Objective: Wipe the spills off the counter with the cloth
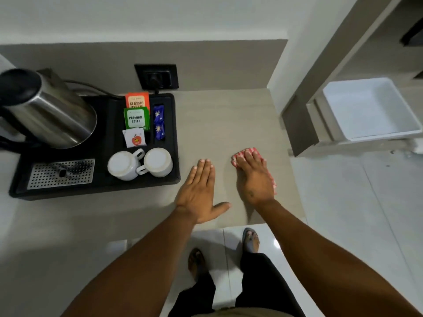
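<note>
Here: right hand flat, pressing cloth onto counter; left hand flat (empty).

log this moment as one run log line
right hand: flat on checked cloth | left hand: flat on counter, empty | spills: none visible

cloth: red and white check | counter: beige-grey | tray: black | kettle: silver, black lid | cups: white | tea packets: orange, green, white | sachets: blue | bin: white
</note>
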Action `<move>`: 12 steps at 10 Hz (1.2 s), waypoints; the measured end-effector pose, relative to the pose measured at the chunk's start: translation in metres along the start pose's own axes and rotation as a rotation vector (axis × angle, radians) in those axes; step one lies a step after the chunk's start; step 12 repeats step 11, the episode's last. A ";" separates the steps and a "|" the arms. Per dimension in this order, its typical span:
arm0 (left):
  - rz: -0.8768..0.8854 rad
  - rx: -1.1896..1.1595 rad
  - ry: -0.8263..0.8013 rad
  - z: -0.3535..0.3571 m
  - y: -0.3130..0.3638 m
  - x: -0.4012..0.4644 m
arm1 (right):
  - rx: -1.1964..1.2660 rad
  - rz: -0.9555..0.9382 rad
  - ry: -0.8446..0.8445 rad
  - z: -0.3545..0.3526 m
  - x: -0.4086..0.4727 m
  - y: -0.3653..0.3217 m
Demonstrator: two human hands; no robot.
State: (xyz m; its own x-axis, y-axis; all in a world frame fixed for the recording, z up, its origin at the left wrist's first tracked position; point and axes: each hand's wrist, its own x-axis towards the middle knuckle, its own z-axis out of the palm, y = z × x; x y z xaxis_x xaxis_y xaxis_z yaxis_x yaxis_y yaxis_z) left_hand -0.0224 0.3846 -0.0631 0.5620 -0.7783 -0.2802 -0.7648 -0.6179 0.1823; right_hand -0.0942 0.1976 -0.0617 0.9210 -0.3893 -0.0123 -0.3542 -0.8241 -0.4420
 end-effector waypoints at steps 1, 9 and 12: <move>0.030 -0.028 0.066 -0.025 0.026 0.043 | 0.071 0.094 0.020 -0.024 0.028 0.025; 0.177 -0.033 0.162 -0.068 0.280 0.377 | 0.040 0.377 -0.071 -0.163 0.192 0.351; 0.157 -0.051 0.191 -0.060 0.271 0.372 | -0.005 0.394 0.015 -0.157 0.182 0.343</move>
